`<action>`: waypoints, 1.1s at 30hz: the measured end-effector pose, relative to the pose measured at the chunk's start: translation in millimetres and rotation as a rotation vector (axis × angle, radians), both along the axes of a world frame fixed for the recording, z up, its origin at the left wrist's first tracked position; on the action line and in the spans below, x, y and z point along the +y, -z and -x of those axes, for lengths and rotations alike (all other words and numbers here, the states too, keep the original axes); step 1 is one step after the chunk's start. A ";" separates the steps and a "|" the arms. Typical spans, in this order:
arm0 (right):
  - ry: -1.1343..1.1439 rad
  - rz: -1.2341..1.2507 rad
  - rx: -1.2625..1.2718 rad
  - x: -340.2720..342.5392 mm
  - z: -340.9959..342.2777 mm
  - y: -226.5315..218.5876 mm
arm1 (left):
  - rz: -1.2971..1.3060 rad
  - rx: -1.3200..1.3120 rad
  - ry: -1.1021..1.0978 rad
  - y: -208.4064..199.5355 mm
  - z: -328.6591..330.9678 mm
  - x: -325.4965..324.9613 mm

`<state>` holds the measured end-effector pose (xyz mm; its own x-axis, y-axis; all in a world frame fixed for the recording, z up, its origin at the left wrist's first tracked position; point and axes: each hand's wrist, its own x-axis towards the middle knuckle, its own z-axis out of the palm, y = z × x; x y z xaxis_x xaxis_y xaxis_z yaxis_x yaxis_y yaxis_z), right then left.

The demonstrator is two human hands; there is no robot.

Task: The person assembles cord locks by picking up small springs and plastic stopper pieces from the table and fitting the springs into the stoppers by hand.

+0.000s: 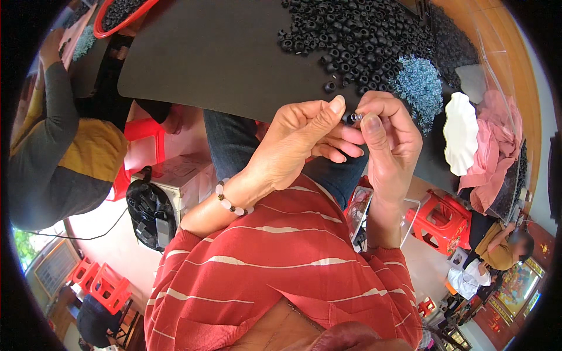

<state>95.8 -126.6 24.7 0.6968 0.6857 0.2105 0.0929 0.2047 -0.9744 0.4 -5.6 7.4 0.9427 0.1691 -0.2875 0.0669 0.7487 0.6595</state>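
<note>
Red striped sleeves (281,263) nearest; L hand (293,143) + R hand (389,143) both pinch 1 small black ring (352,118); white scalloped plate (461,140) at R.

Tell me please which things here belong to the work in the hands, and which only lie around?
In use:
small black ring, pinched between left hand and right hand
pile of black rings
heap of blue-grey rings
black work board

Lying about:
white scalloped plate
pink cloth
red plastic stool

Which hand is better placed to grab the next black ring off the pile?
Right, probably. The right hand sits just below the pile of black rings and the blue-grey rings. The left hand is farther over, and both pinch one small black ring.
</note>
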 end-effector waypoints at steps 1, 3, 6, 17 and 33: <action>0.000 0.000 0.000 -0.5 0.2 0.0 | -0.016 0.016 0.003 -0.2 0.0 -0.2; -0.025 0.012 0.002 -1.9 0.5 0.1 | -0.022 0.014 -0.002 -0.2 -0.2 -0.4; -0.014 0.090 -0.017 -2.3 0.0 -3.1 | -0.050 -0.006 -0.014 2.1 -0.5 -0.8; -0.015 0.238 -0.107 -7.1 -0.7 -9.5 | -0.115 -0.008 -0.057 1.1 3.1 -2.6; 0.038 0.132 -0.628 -1.1 -7.3 -0.2 | 0.070 -0.203 -0.100 14.0 16.9 1.3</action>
